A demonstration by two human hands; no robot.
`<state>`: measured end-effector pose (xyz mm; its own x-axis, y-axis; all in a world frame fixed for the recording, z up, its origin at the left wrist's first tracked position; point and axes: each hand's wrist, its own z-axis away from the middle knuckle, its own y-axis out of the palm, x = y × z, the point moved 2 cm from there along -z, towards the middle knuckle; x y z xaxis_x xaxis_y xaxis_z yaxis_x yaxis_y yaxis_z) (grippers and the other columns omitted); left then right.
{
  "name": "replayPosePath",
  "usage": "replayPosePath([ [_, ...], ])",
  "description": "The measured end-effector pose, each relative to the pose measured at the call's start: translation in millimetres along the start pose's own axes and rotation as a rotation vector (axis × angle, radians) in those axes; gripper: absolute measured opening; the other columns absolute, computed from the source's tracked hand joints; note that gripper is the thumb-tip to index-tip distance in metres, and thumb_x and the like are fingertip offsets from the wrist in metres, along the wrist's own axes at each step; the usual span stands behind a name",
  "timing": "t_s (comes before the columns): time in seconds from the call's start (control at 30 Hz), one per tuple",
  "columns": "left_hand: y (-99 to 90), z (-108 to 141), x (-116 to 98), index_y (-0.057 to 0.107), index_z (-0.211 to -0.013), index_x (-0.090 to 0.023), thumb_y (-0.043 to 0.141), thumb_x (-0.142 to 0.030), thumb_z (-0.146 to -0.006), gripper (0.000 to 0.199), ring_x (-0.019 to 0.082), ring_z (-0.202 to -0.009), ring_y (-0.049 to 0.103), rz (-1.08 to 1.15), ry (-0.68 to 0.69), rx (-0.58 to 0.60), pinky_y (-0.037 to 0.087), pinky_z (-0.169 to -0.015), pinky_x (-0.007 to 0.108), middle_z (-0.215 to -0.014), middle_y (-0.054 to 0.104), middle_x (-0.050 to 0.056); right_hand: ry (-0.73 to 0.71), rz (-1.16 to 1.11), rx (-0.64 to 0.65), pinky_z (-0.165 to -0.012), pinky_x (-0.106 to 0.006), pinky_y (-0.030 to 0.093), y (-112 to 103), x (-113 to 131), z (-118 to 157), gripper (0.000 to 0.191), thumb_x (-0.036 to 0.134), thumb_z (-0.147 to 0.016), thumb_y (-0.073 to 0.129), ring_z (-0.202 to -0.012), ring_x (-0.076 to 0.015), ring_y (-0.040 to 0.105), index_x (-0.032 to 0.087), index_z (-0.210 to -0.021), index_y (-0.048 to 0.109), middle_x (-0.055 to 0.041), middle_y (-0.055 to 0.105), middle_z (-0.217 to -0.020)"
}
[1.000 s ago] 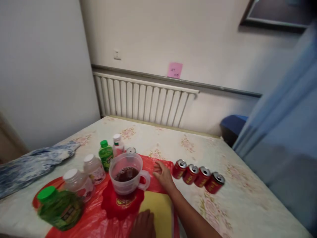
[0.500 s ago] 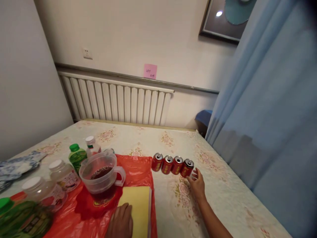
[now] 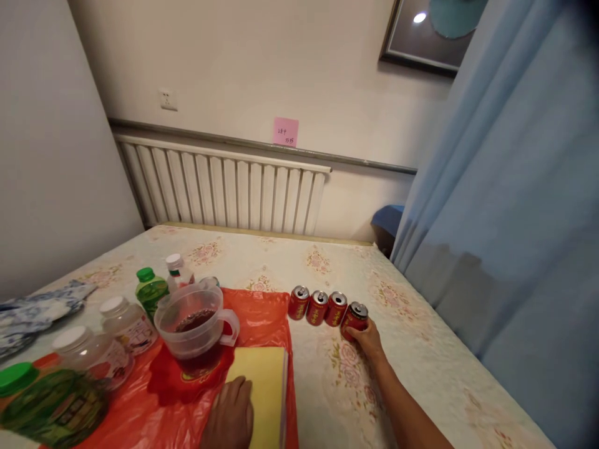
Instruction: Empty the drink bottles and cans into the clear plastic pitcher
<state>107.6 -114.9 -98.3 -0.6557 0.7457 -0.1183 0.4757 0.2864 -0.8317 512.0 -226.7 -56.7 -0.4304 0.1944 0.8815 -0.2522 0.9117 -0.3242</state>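
Note:
Four red cans stand in a row right of the red plastic sheet (image 3: 262,312). My right hand (image 3: 369,340) is wrapped round the rightmost can (image 3: 354,319), thumb in front. Beside it stand the other cans, the nearest being a red can (image 3: 336,310) with an opened top. My left hand (image 3: 229,411) lies flat, palm down, on the edge of a yellow pad (image 3: 262,380). A clear plastic jug (image 3: 191,330) holding dark red liquid stands on the sheet beyond my left hand.
Left of the jug are jars with white lids (image 3: 96,355), a large green-capped bottle (image 3: 53,405), a smaller green bottle (image 3: 152,292) and a white-capped bottle (image 3: 179,272). A blue-white cloth (image 3: 42,315) lies far left. A blue curtain (image 3: 505,249) hangs at the right.
My right hand has moved left onto the rightmost can and closed round it. That can stands slightly apart from its neighbour now. My left hand remains on the pad.

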Motion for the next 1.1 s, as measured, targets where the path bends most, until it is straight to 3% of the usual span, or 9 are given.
replayPosePath([
  [0.13, -1.8, -0.4, -2.1, 0.059, -0.11, -0.02, 0.044, -0.009, -0.086, 0.031, 0.022, -0.108, 0.057, -0.001, -0.023, 0.033, 0.043, -0.097, 0.038, -0.113, 0.063, 0.005, 0.018, 0.037, 0.003, -0.081, -0.045, 0.052, 2.6, 14.7, 29.5, 0.054, 0.039, -0.046, 0.077, -0.088, -0.0319, 0.065, 0.016, -0.094, 0.065, -0.0082, 0.07, -0.091],
  [0.3, -1.8, 1.2, -6.0, 0.061, -0.11, -0.019, 0.043, -0.007, -0.087, 0.032, 0.023, -0.109, 0.055, -0.004, -0.057, 0.071, 0.042, -0.099, 0.04, -0.115, 0.063, 0.006, -0.088, -0.031, 0.214, -0.089, -0.044, 0.051, 21.2, 70.5, 64.7, 0.064, 0.032, -0.056, 0.075, -0.099, -0.0306, 0.064, 0.016, -0.116, 0.058, -0.0117, 0.067, -0.111],
  [0.47, 2.9, 7.0, -7.2, 0.062, -0.114, -0.019, 0.046, -0.009, -0.086, 0.034, 0.023, -0.113, 0.054, 0.032, -0.119, 0.092, 0.04, -0.101, 0.04, -0.12, 0.064, 0.006, -0.394, -0.005, 0.354, -0.099, -0.049, 0.045, 52.5, 147.6, 76.5, 0.063, 0.026, -0.06, 0.074, -0.109, -0.0315, 0.059, 0.017, -0.12, 0.056, -0.0121, 0.063, -0.118],
  [0.63, 9.2, 12.5, -7.0, 0.062, -0.117, -0.02, 0.046, -0.007, -0.084, 0.039, 0.024, -0.117, 0.053, 0.065, -0.171, 0.139, 0.039, -0.105, 0.041, -0.124, 0.063, 0.007, -0.697, 0.036, 0.492, -0.096, -0.047, 0.046, 90.5, 219.6, 78.9, 0.059, 0.016, -0.066, 0.066, -0.11, -0.029, 0.056, 0.02, -0.124, 0.052, -0.0103, 0.06, -0.118],
  [0.77, 16.2, 15.1, -6.1, 0.06, -0.12, -0.019, 0.048, -0.008, -0.083, 0.04, 0.025, -0.12, 0.052, 0.084, -0.173, 0.163, 0.039, -0.106, 0.042, -0.127, 0.061, 0.008, -0.922, 0.066, 0.517, -0.096, -0.048, 0.045, 117.7, 267.5, 80.3, 0.065, 0.011, -0.065, 0.063, -0.111, -0.0286, 0.053, 0.021, -0.127, 0.049, -0.0104, 0.057, -0.12],
  [0.93, 22.9, 17.3, -5.2, 0.061, -0.117, -0.019, 0.048, -0.014, -0.086, 0.034, 0.026, -0.117, 0.054, 0.129, -0.192, 0.187, 0.041, -0.105, 0.044, -0.124, 0.062, 0.007, -1.174, 0.207, 0.522, -0.092, -0.049, 0.046, 142.5, 311.8, 85.3, 0.07, 0.01, -0.068, 0.063, -0.109, -0.0301, 0.051, 0.02, -0.135, 0.044, -0.0135, 0.055, -0.12],
  [1.1, 19.2, 18.6, -8.2, 0.061, -0.118, -0.021, 0.046, -0.014, -0.087, 0.035, 0.026, -0.119, 0.053, 0.128, -0.222, 0.155, 0.04, -0.106, 0.044, -0.125, 0.062, 0.007, -1.345, 0.377, 0.49, -0.093, -0.048, 0.042, 160.1, 331.2, 86.7, 0.056, 0.014, -0.079, 0.061, -0.107, -0.0298, 0.049, 0.021, -0.133, 0.049, -0.0134, 0.056, -0.117],
])
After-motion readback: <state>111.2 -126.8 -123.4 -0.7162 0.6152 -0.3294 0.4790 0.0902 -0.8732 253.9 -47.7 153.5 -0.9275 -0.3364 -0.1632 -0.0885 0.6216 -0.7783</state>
